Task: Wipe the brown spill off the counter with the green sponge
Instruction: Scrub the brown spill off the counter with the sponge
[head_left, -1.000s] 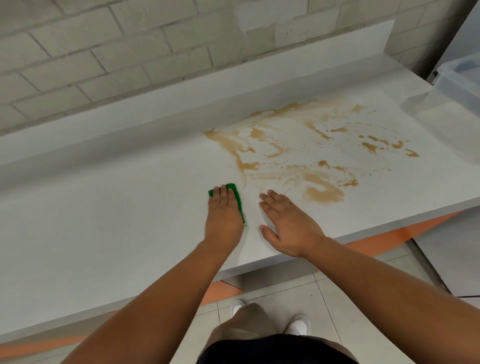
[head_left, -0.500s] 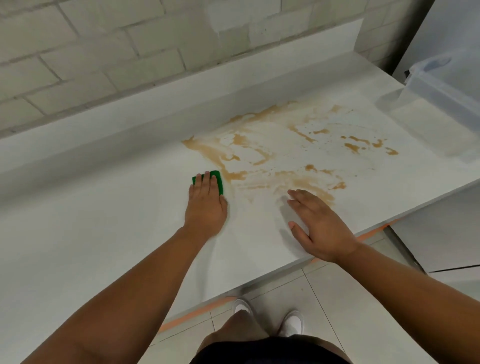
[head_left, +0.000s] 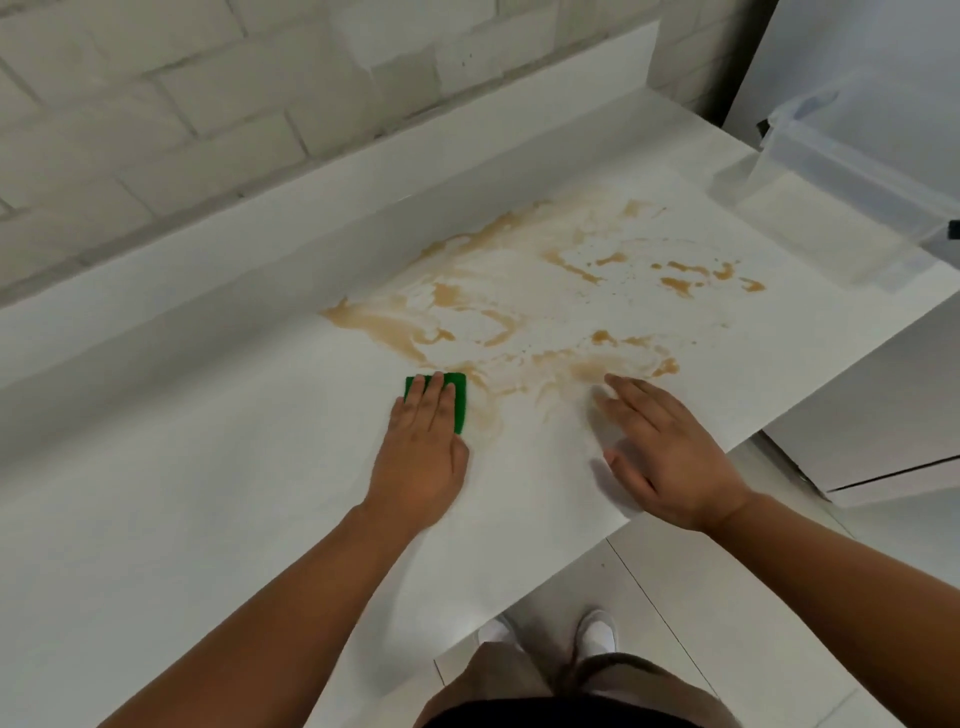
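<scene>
Nearest to us, white shoes stand on the pale tiled floor, just below the front edge of the white desk. Both bare forearms reach up over that edge. We see the left hand lying palm down on the desk, its fingers straight and close together, pressing flat on the green sponge. The sponge lies under those fingers, with only its far edge and right side showing past them. The right hand is spread over the desk to the right, well apart from the sponge, fingers straight and holding nothing. Its fingertips are blurred, and we cannot tell whether the palm touches the surface. The sponge's far right corner meets the near edge of the brown spill, which smears away from both hands across the middle of the desk in streaks and scattered drops. Beyond it, at the far right end, stands a clear plastic container. A pale brick wall rises behind the desk.
</scene>
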